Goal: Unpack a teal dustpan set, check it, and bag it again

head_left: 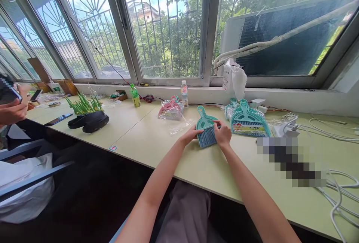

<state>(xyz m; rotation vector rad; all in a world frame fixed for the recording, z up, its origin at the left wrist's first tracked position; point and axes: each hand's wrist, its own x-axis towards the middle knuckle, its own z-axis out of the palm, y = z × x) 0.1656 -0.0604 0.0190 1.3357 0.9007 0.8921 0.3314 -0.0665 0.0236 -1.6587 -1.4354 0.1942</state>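
A small teal dustpan-and-brush set (206, 136) with grey-blue bristles lies in front of me, its holed handle pointing away toward the window. My left hand (191, 134) grips its left edge, thumb on the bristle side. On the opposite edge, my right hand (223, 132) is closed with thumb and fingertips at the top of the bristles. Just right of my right hand stand more teal dustpan sets (249, 119), the front one with a printed label. Beyond my hands, a pink dustpan set (171, 109) sits in clear wrap, near loose clear plastic film (181, 126).
Along the sill stand a green-capped bottle (135, 96) and a clear bottle (184, 94). White cables (336, 198) and a power adapter (286, 127) lie right. Leftward are a black case (89, 121), green stems (85, 104) and another person's hand (14, 110) with a phone.
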